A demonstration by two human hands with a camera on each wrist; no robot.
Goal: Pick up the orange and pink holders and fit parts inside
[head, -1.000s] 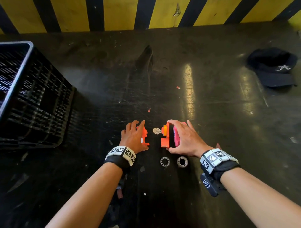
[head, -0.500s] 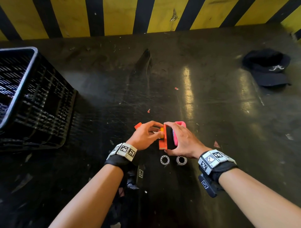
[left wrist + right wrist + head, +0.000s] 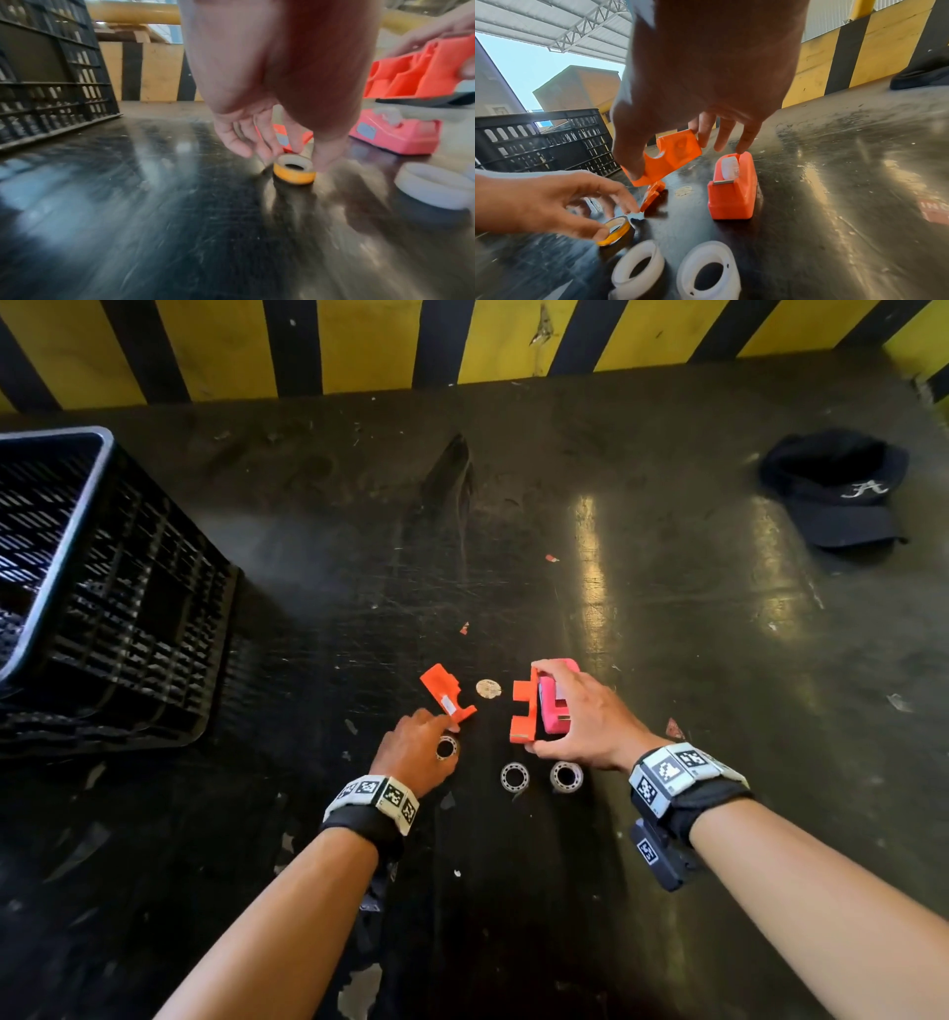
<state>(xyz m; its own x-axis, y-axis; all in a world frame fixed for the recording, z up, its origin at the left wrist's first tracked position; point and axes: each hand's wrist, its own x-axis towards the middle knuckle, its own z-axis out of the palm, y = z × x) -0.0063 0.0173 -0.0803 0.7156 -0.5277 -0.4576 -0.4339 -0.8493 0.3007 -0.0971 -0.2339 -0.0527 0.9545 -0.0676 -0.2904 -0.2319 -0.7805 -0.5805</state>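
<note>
Your left hand point(image 3: 418, 752) pinches the tape roll point(image 3: 294, 171); your right hand point(image 3: 575, 716) grips the orange shell point(image 3: 666, 157), so seat the roll inside next.

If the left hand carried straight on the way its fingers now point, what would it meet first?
The left hand, which pinches the small yellow tape roll, points forward towards the loose orange piece lying just beyond its fingertips; that would likely come first. Depth is hard to judge, and the fingertips may already be touching it.
</note>
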